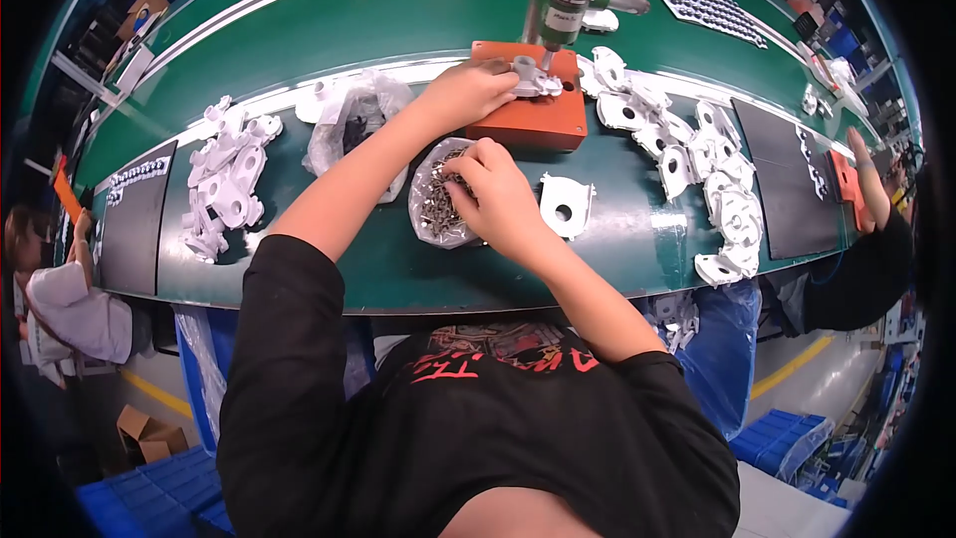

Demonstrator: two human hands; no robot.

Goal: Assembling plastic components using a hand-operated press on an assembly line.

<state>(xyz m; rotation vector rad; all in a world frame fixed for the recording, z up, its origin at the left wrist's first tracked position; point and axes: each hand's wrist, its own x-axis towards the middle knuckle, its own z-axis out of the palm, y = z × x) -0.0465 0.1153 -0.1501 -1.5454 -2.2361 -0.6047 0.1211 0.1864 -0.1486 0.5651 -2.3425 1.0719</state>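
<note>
Looks like the fetch-a-fastener step to me. Left hand (pixel 470 97) has its fingers closed on the left edge of a white part (pixel 541 86), which sits on the orange block (pixel 528 126) right under the tip of the green machine (pixel 566 5). Right hand (pixel 495 194) is nearer, fingers bent down into a clear bag (pixel 419 213) of small metal pieces (pixel 438 209), screws I'd guess. Can't tell if that grip has actually caught one. Another white piece (pixel 567 206) lies on the green surface (pixel 622 249) just right of the bag, with heaps of similar ones left and right. IMO the next move calls for a clean pinch on a single screw, plus a steady left hand so the part doesn't shift under the tip.
</note>
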